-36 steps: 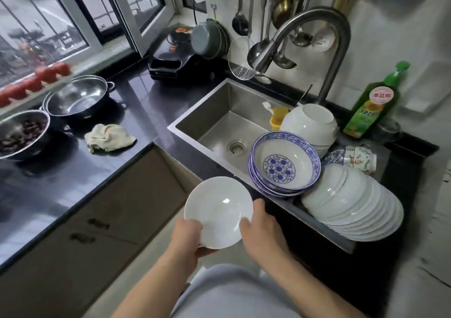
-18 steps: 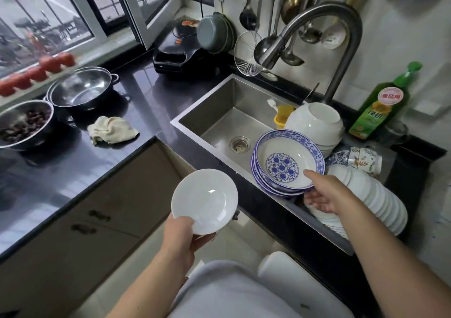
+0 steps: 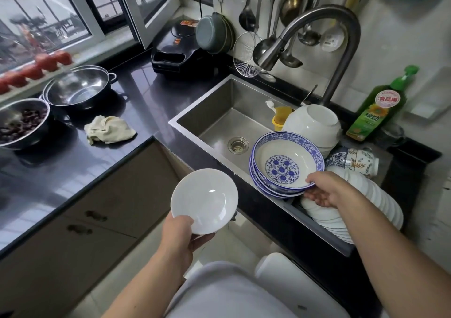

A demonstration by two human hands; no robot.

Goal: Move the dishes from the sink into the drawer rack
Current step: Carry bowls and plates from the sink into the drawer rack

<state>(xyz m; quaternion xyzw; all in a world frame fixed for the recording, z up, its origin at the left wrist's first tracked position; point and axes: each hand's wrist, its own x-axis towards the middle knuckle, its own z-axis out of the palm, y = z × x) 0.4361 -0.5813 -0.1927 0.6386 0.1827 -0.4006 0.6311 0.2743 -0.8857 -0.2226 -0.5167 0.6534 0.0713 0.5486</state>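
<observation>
— Holding anything in the left hand (image 3: 181,234)?

— Yes, a small white plate (image 3: 204,200), gripped at its near rim with the thumb on top and fingers curled beneath. It is tilted, its hollow face up, out in front of the counter (image 3: 73,171) edge and clear of the sink (image 3: 219,112).

— And the right hand (image 3: 325,189)?

— It pinches the near rim of the top blue-and-white bowl (image 3: 286,159), thumb on the rim, fingers curled under. That bowl sits on a stack of matching ones, leaning at the near side of the sink.

— What lies around the right hand?

— Just beyond its knuckles, a row of white plates (image 3: 380,200) standing on edge. Past the patterned stack, upturned white bowls (image 3: 313,122) and a yellow cup (image 3: 280,118). A faucet (image 3: 317,32) arches above them, and a green detergent bottle (image 3: 377,109) stands farther right.

— And off to the left hand's side?

— A crumpled cloth (image 3: 108,129) on the dark counter, then a steel pot (image 3: 78,89) and a steel bowl of dark fruit (image 3: 20,123) beyond it.
</observation>
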